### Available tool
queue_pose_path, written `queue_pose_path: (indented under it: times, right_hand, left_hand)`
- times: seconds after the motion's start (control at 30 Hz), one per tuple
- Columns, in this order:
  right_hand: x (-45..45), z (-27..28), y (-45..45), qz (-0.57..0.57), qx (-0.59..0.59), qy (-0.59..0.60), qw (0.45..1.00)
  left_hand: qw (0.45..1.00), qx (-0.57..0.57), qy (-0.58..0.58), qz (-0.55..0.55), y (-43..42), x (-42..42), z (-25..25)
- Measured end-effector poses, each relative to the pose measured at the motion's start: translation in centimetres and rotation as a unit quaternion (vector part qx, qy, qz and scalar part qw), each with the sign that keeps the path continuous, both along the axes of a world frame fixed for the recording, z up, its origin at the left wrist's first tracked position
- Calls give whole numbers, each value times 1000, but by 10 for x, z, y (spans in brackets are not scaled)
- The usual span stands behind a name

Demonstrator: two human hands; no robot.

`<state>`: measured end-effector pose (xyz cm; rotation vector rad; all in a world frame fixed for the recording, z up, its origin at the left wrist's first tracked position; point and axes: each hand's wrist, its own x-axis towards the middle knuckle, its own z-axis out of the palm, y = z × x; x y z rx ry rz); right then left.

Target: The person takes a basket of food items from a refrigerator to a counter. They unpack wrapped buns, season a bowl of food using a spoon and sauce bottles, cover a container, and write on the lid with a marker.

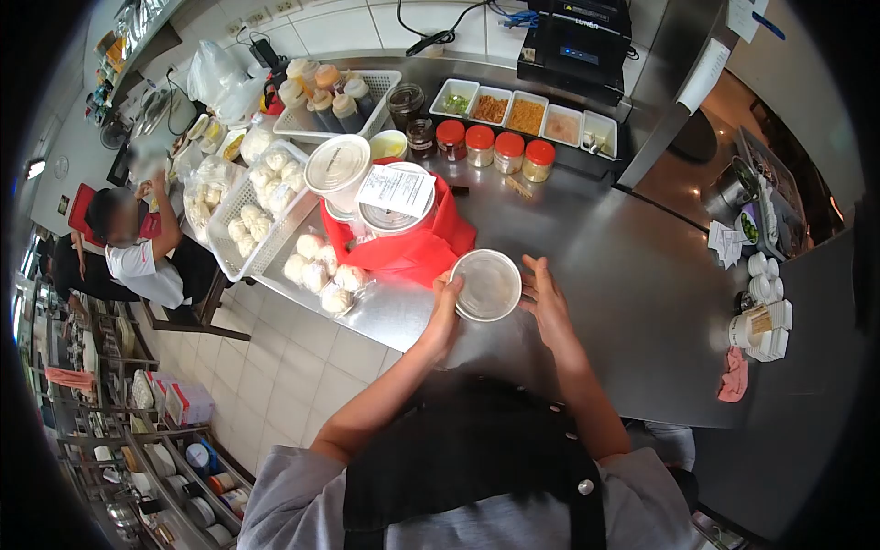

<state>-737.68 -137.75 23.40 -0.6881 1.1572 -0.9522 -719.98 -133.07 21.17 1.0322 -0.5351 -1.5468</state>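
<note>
A round tub with a translucent lid (pixel 487 285) is in front of me over the steel counter, seen from above. My left hand (pixel 444 313) grips its left side, the thumb near the rim. At its right side is my right hand (pixel 545 295), fingers stretched and apart; whether they touch the rim I cannot tell. Just beyond stands a red bag (pixel 417 251), its top open around a lidded tub with a printed receipt (pixel 398 189) on it. Another lidded paper tub (pixel 337 167) stands at the bag's back left. What the held tub contains is unclear.
White baskets hold wrapped dough balls (pixel 251 229) and squeeze bottles (pixel 341 105). Bagged dough balls (pixel 323 275) lie at the counter's left edge. Red-lidded jars (pixel 479 145) and a topping tray (pixel 527 112) line the back, near a black printer (pixel 575 46). A person (pixel 151 243) sits left.
</note>
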Motion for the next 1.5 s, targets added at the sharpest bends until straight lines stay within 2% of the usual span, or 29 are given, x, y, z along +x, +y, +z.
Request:
queue_pose_path:
  times: [0.03, 0.07, 0.1, 0.13, 0.27, 0.3, 0.37, 0.4, 0.43, 0.47, 0.57, 0.63, 0.73, 0.83, 0.87, 0.9, 0.97, 1.0, 1.07, 1.1, 1.13, 1.17, 1.2, 1.27, 1.33, 1.37, 1.43, 1.47, 1.5]
  right_hand:
    - [1, 6, 3, 5, -11, 25, 1000]
    - [0, 0, 2, 5, -12, 26, 1000]
    - [-1, -14, -1, 69, -86, 110, 988]
    - [-1, -21, -4, 132, -158, 191, 960]
    - [-1, -33, -19, 154, -167, 205, 952]
    - [-4, -30, -28, 211, -160, 244, 933]
    - [-13, -37, -50, 272, -154, 281, 907]
    - [-19, -52, -65, 303, -186, 294, 887]
    - [-17, -59, -81, 332, -220, 305, 865]
    - [-6, -25, -91, 320, -187, 358, 857]
    - [31, -26, -151, 246, -323, 377, 832]
    - [65, -28, -180, 244, -365, 388, 810]
    - [110, -57, -207, 210, -484, 509, 680]
    - [129, -76, -217, 272, -453, 509, 679]
    - [130, -83, -215, 231, -447, 481, 718]
    - [130, -89, -217, 232, -449, 480, 717]
    - [123, -91, -216, 228, -397, 564, 687]
    - [110, -92, -213, 227, -397, 565, 687]
    - [76, -58, -186, 130, -458, 567, 672]
    - [65, -40, -172, 129, -456, 572, 669]
    - [55, -21, -155, 155, -384, 399, 818]
    - [45, -3, -139, 167, -289, 202, 921]
    - [38, 17, -122, 159, -284, 210, 922]
    - [32, 50, -91, 158, -203, 38, 966]
    - [31, 66, -73, 146, -198, 20, 969]
    - [33, 71, -67, 141, -194, -3, 971]
    - [35, 78, -58, 129, -193, -14, 973]
    - [34, 81, -55, 138, -188, -18, 972]
    - [34, 82, -52, 146, -182, -21, 972]
  left_hand:
    - [1000, -7, -29, -9, 0, -1, -12]
    - [1000, -5, -3, -26, -1, -2, -25]
    - [1000, -6, -2, -27, 1, -3, -38]
    - [997, -10, -72, -17, 1, -5, -40]
    - [966, -23, -258, -5, 3, 4, -53]
    - [949, -28, -315, -7, 3, 8, -58]
    - [964, -43, -261, 14, -1, 4, -68]
    - [976, -62, -206, 33, -1, 1, -72]
    - [976, -63, -207, 39, -2, 0, -65]
    - [978, -35, -196, 56, -1, -1, -54]
    - [968, 25, -223, 115, -2, -1, -44]
    - [930, -1, -340, 139, -2, 1, -39]
    - [942, 1, -323, 90, -2, 4, -20]
    - [940, -12, -328, 91, -4, 7, -16]
    - [949, 16, -309, 64, -5, 10, -16]
    - [948, 15, -309, 67, -4, 12, -16]
    - [884, -24, -459, 87, 0, 13, -8]
    - [884, -25, -459, 86, 1, 14, -4]
    - [823, -135, -538, 124, 2, 16, 14]
    - [826, -137, -533, 123, -1, 17, 25]
    - [804, -181, -552, 123, -6, 17, 37]
    - [782, -226, -568, 122, -12, 17, 49]
    - [774, -244, -573, 117, -17, 14, 60]
    - [775, -254, -574, 68, -25, 6, 69]
    - [753, -260, -605, -12, -27, -2, 83]
    - [753, -263, -603, -12, -26, -6, 87]
    - [794, -204, -569, -64, -23, -12, 89]
    - [794, -203, -569, -63, -21, -12, 89]
    - [827, -192, -521, -91, -18, -12, 88]
